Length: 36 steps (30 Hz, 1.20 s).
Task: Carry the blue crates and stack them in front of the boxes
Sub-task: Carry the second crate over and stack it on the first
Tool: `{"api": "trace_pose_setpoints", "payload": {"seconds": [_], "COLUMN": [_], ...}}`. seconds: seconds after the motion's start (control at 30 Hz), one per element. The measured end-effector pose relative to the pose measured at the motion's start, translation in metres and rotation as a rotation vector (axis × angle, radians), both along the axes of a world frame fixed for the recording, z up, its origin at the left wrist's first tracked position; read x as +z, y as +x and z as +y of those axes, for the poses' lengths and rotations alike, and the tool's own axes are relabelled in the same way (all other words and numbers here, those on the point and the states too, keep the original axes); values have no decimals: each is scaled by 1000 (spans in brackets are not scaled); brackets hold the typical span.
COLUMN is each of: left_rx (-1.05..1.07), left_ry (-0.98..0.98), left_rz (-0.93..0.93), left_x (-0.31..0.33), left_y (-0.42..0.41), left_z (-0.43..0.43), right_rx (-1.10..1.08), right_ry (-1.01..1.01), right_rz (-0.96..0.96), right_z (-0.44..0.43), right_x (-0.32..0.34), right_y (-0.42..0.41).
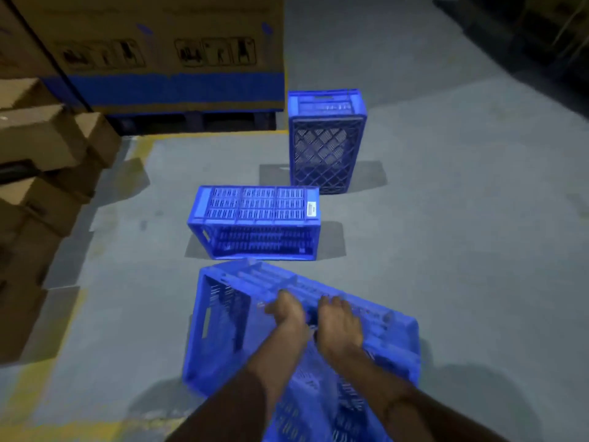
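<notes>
We stand on a grey concrete floor (pixel 446 250) with yellow lines, with a big carton (pixel 159 43) ahead and smaller boxes (pixel 41 138) stacked to the left. The nearest crate (pixel 223 330) tilts, and our left hand (pixel 288 317) and right hand (pixel 339 323) grip its upper wall. The middle crate (pixel 255 224) lies sideways. The far crate (pixel 326 141) stands on end.

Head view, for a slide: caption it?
Left hand and right hand grip a tilted blue crate near cardboard boxes.

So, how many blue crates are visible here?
3: the nearest crate, gripped by the left hand and right hand; the middle crate, on its side; the far crate, standing on end. The arms may hide another.
</notes>
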<state>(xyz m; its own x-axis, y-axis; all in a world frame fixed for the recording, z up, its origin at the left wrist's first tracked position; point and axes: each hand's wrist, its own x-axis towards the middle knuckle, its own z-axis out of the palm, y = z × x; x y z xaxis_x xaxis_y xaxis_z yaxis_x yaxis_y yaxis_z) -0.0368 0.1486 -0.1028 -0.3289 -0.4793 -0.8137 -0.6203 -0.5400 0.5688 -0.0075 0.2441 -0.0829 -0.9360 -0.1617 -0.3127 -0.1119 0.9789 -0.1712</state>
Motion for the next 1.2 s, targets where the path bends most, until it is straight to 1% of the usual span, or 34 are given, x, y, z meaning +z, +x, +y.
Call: {"api": "trace_pose_setpoints", "payload": {"seconds": [0.03,0.07,0.13,0.2,0.27,0.3,0.33,0.4,0.5,0.6,0.67,0.73,0.8,0.87,0.97,1.03,1.1,1.2], "left_rx": [33,57,85,17,-95,-167,-251,-458,-779,-1215,-1449,-1633,-1806,-1976,-2162,-2216,-2256,-2272], "left_ry": [115,126,5,-75,-83,-82,-126,-321,-554,-789,-906,-1069,-1151,-1181,-1173,-1214,-1251,-1300], "left_rz": [48,73,117,144,173,200,227,262,401,520,560,567,564,569,551,545,547,537], "left_x": [25,49,97,140,183,208,232,292,387,473,515,545,564,579,587,586,586,585], "left_y": [-4,-6,-12,-19,-24,-26,-28,-26,-27,-30,-34,-42,-49,-57,-71,-82,-94,-122], "left_z": [2,2,-5,-15,-26,-30,-32,-30,-20,-11,-10,-7,-3,5,23,41,63,97], "right_rx": [-47,-72,-74,-76,-75,-71,-69,-83,-138,-109,-53,15,70,69,15,-36,-42,-66], "right_ry": [-46,-61,-61,-171,-264,-285,-288,-248,-234,-193,-138,-66,26,83,103,60,19,-57], "right_rz": [6,-16,-71,-116,-146,-150,-124,-7,207,376,465,543,544,509,373,200,63,19], "right_z": [-4,-10,-19,-28,-29,-27,-23,-16,4,30,50,71,93,114,141,158,175,207], "right_x": [23,48,101,157,212,242,273,336,418,478,505,521,528,530,532,529,527,527], "right_y": [5,10,13,11,10,10,7,6,-2,-9,-11,-11,-11,-16,-29,-43,-61,-92]}}
